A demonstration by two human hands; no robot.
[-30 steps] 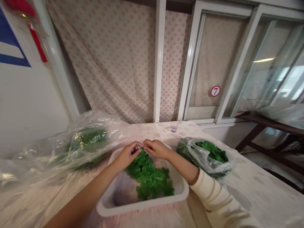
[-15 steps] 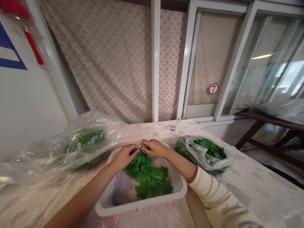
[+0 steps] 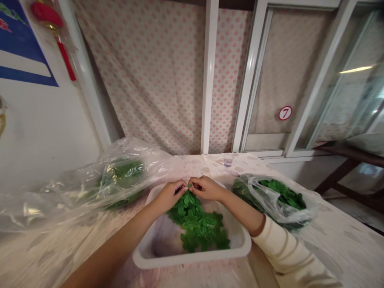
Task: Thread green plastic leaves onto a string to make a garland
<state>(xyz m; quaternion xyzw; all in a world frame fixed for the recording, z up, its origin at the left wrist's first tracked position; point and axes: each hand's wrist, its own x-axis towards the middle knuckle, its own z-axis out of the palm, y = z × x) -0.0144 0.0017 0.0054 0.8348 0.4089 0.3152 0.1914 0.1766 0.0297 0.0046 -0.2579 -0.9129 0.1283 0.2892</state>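
Over the far part of a white plastic tray (image 3: pixel 192 261), my left hand (image 3: pixel 170 196) and my right hand (image 3: pixel 207 188) meet fingertip to fingertip. Both are closed in a pinch on a small green leaf piece (image 3: pixel 189 187); the fingers cover most of it. Just below the hands, a pile of green lobed leaves (image 3: pixel 204 230), which look artificial, lies in the middle and right of the tray. The near left of the tray's floor shows bare.
Left of the tray lies a large clear plastic bag (image 3: pixel 90 188) with green contents. On the right stands an open plastic bag (image 3: pixel 264 204) full of green leaves (image 3: pixel 282 194). A small clear cup (image 3: pixel 228 161) is at the table's back edge, before a dotted curtain (image 3: pixel 156 80).
The whole view has shifted, so everything appears farther right. My hands keep pinching together over the tray, and a bit more green shows between the fingertips.
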